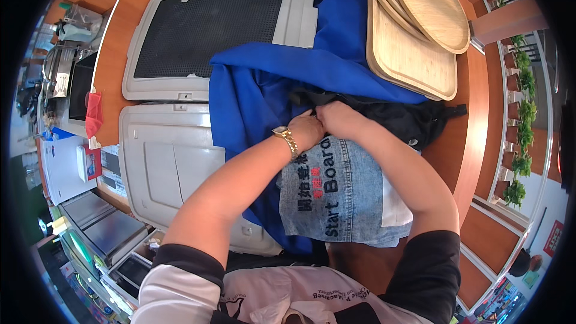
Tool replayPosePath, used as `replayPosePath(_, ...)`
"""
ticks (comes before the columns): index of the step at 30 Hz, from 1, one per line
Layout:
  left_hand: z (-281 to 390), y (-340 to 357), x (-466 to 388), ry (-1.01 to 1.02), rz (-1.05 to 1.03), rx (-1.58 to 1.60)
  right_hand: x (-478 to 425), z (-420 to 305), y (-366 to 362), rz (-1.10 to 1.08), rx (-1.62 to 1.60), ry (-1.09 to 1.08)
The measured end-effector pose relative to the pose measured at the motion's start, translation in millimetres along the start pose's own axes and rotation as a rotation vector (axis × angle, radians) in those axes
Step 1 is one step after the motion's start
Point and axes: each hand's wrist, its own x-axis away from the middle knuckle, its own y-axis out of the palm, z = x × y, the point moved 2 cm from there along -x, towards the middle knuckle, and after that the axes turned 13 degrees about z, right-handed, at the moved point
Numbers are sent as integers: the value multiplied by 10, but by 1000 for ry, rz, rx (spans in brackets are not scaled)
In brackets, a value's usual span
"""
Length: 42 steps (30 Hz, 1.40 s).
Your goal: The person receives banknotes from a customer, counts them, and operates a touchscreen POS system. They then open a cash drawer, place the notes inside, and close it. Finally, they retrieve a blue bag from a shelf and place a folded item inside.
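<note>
My left hand (307,129), with a gold watch (285,137) on its wrist, meets my right hand (338,119) at the top edge of a light blue denim piece (364,189). Both hands have their fingers curled in at that edge, and the fingertips are hidden. Dark and red writing and a white patch (396,202) show on the denim. Beyond my right hand lies bunched black fabric (396,119) with a strap end at its right; whether it joins the denim cannot be told. Blue cloth (270,67) spreads beneath and behind them.
Two light grey plastic storage bins (294,13) (148,166) stand at the left, the far one with a dark mesh panel. Wooden trays (414,69) and round wooden plates (432,6) are stacked at the back right. Potted plants (524,121) line a rack beyond the wooden edge.
</note>
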Motion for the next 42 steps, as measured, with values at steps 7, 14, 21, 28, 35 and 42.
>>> replayPosePath(7, -11, -78, 112, 261, -26, -180, 378, 640, 100, -122, 504, -171)
replayPosePath(14, -8, -113, 184, 223, -60, -166, 553, 860, 2, -171, 755, -1)
replayPosePath(21, -68, -15, 166, 271, 23, -182, 599, 1074, 163, 144, 839, -217)
replayPosePath(28, -81, -206, 237, 307, 141, -40, 89, 286, 14, -39, 165, -107)
replayPosePath(35, -112, -523, 426, 321, 241, -2, -129, 534, 467, -381, -151, 217)
replayPosePath(42, -164, -422, 478, 269, 306, -157, -92, 523, 405, -421, -54, 211)
